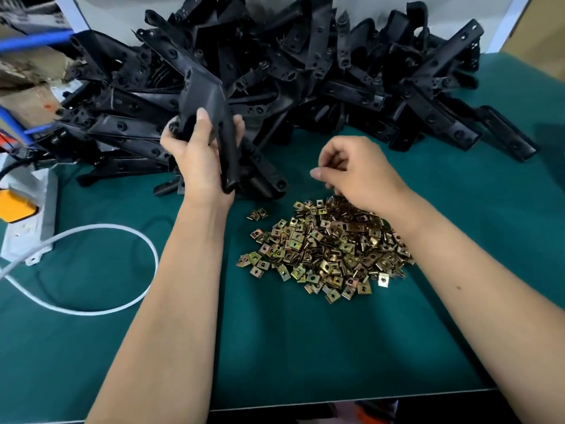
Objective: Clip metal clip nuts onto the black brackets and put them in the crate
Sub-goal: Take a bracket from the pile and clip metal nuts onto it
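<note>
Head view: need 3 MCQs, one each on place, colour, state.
1. Where does the clip nut pile lie?
A. on the mat, nearer the person than the bracket heap
B. on top of the bracket heap
C. on the power strip

2. What colour is the mat?
A. red
B. green
C. white

3. What is the left hand doing?
A. resting flat on the mat
B. hanging idle
C. gripping a black bracket

Answers:
1 A, the nuts sit in front of the bracket heap.
2 B, the surface is teal green.
3 C, its fingers curl round the black bracket.
</note>
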Available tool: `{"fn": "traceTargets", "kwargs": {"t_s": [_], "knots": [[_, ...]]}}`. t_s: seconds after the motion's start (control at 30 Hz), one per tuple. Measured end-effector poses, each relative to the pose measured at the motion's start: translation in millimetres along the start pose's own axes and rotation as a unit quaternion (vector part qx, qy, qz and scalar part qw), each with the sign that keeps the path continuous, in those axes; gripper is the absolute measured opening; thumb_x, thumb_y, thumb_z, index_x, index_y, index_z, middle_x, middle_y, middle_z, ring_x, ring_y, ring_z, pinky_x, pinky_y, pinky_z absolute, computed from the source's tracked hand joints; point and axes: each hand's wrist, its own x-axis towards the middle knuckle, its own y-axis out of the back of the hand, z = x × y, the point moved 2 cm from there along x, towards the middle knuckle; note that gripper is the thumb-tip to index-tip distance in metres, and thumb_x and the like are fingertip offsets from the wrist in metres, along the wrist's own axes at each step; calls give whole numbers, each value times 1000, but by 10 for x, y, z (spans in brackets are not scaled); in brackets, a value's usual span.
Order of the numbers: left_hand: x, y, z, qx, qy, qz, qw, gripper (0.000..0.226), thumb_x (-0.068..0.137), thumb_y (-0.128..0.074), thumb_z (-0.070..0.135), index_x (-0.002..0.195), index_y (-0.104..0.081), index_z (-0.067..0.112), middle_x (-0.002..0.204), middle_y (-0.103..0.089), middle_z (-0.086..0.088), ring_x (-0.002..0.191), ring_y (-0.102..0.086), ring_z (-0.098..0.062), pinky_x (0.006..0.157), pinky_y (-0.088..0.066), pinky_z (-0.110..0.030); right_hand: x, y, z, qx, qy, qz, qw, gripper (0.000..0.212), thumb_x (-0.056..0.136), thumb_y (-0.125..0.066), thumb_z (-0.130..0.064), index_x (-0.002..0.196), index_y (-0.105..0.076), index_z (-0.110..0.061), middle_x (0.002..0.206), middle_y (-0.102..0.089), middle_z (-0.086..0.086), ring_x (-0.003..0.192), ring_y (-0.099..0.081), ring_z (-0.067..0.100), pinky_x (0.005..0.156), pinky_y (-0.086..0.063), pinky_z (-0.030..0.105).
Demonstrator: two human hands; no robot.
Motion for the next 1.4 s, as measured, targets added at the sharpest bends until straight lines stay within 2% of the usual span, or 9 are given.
{"fn": "traceTargets", "kwargs": {"t_s": [0.1,0.3,0.47,0.57,0.73,0.97,1.2,1.3,1.4], "knots": [[-159,-120,-43,113,44,-96,988,41,103,-58,9,132,-30,15,103,-68,-16,72,-72,-27,64,-59,-31,-99,123,53,113,-4,27,993,12,87,-81,-6,89,-70,-11,76,-74,2,65,-70,9,61,-55,21],[-532,-281,-317,292,119,-337,887,85,91,-65,-9,151,-16,25,110,-52,-16,66,-73,-34,59,-61,-32,-241,194,211,253,-36,46,966,19,91,-70,9,91,-70,-9,81,-72,4,71,-73,14,65,-57,23],[-519,-213,-316,379,61,-300,873,85,85,-73,-13,143,-24,23,106,-58,-11,70,-74,-35,67,-64,-51,-264,250,257,331,-80,84,937,23,98,-60,7,101,-75,-9,87,-73,4,72,-66,8,67,-51,22],[-457,-142,-275,437,72,-315,840,74,80,-81,-5,129,-34,26,105,-71,-16,71,-75,-41,64,-64,-45,-264,280,229,438,-71,53,895,20,105,-55,-10,104,-75,-5,91,-70,10,75,-62,14,66,-47,24],[-449,-113,-299,491,68,-323,806,63,71,-88,5,114,-49,30,102,-72,-18,81,-77,-34,73,-64,-47,-234,199,278,227,0,27,973,12,90,-79,-16,103,-78,-16,83,-72,-4,73,-62,6,66,-49,21],[-498,-201,-208,638,-165,-245,712,36,82,-83,41,109,-66,23,95,-74,15,94,-70,-4,87,-60,-38,-251,67,234,277,-31,100,955,11,83,-86,-12,89,-76,-10,72,-71,-5,63,-62,4,60,-48,16],[-596,-260,-322,684,-257,-212,650,60,89,-58,70,100,-54,11,85,-67,3,78,-63,-20,75,-50,-43,-300,34,135,107,14,29,994,13,85,-83,-15,97,-78,-20,86,-77,-8,80,-70,0,76,-53,15],[-522,-175,-331,695,-259,-216,635,59,90,-61,68,99,-54,9,84,-67,0,78,-63,-24,80,-50,-49,-291,71,133,29,26,-9,999,34,90,-69,3,117,-73,-17,108,-75,-8,100,-71,2,94,-54,19],[-452,-96,-332,697,-249,-212,638,60,89,-63,67,101,-56,9,87,-69,-1,83,-65,-24,82,-51,-49,-324,62,138,62,17,3,998,46,94,-48,20,126,-67,-6,118,-72,6,102,-72,6,91,-53,15]]}}
